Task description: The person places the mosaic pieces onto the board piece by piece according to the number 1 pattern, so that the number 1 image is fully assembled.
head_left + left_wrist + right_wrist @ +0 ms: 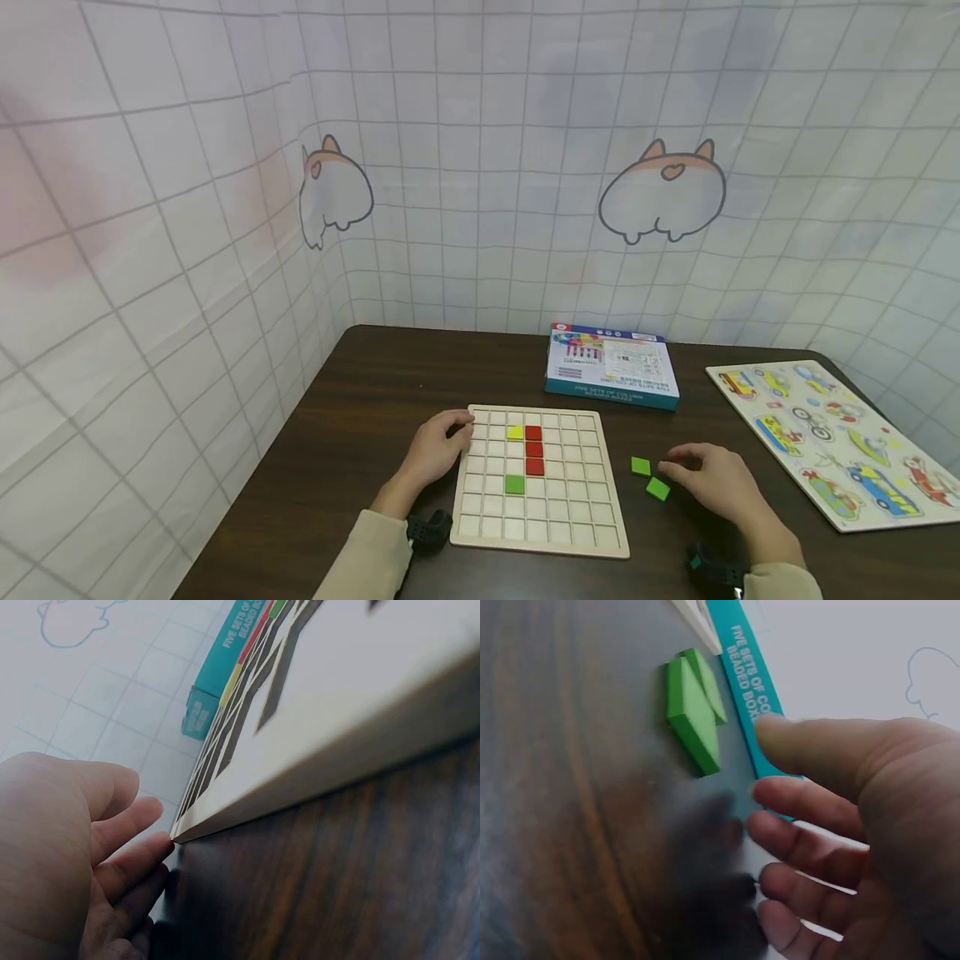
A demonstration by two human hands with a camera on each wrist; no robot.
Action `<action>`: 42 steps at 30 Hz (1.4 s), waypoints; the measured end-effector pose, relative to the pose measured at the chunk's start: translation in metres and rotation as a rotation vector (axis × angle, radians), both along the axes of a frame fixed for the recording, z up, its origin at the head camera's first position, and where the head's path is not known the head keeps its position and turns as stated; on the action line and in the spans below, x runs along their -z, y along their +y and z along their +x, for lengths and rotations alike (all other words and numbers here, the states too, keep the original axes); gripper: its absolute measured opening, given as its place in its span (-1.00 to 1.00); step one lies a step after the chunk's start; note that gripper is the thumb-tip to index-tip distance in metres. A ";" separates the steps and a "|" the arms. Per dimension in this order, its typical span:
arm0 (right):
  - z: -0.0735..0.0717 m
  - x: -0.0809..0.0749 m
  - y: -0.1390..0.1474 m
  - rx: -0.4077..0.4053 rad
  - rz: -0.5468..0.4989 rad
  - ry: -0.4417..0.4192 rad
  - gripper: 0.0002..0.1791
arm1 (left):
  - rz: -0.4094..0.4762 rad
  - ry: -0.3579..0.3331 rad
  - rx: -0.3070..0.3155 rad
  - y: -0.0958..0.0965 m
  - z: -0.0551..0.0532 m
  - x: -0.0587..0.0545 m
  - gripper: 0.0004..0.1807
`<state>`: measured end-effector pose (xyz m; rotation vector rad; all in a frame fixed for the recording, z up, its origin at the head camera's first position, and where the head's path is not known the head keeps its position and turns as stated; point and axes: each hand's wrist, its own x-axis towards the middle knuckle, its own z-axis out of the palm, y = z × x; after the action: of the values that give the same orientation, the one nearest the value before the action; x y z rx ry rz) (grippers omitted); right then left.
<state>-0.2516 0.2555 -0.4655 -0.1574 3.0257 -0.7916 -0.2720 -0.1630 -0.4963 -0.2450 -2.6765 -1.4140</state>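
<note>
A pale wooden grid board [555, 537] lies on the dark table, its cells mostly white. Set in its cells are a yellow tile [515, 432], three red tiles [534, 450] in a column and one green tile [514, 484]. At the board's upper left edge my left hand [437, 447] rests its fingertips, fingers loosely bent. Two loose green tiles [657, 489] lie right of the board, one seen close in the right wrist view as a flat green tile [694, 716]. My right hand [712, 479] hovers beside them, thumb and fingers apart, holding nothing.
Behind the board lies a blue and white box [611, 367], flat on the table [435, 367]. On the right is a white picture board [840, 442] with colourful vehicles. A white grid-patterned curtain [480, 167] hangs behind and along the left side.
</note>
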 end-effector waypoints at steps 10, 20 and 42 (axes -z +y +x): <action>0.001 -0.002 0.000 -0.081 -0.017 -0.025 -0.45 | 0.003 -0.016 0.003 0.000 -0.002 0.001 -0.66; -0.001 0.003 -0.004 -0.027 -0.004 0.011 -0.64 | -0.016 -0.005 -0.019 0.002 -0.004 0.003 -0.66; -0.001 0.000 -0.005 -0.031 0.016 -0.035 -0.59 | -0.021 -0.004 -0.023 0.002 -0.004 0.003 -0.66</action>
<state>-0.2530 0.2507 -0.4656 -0.1882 2.9881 -0.7596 -0.2765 -0.1611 -0.4994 -0.2131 -2.6892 -1.3825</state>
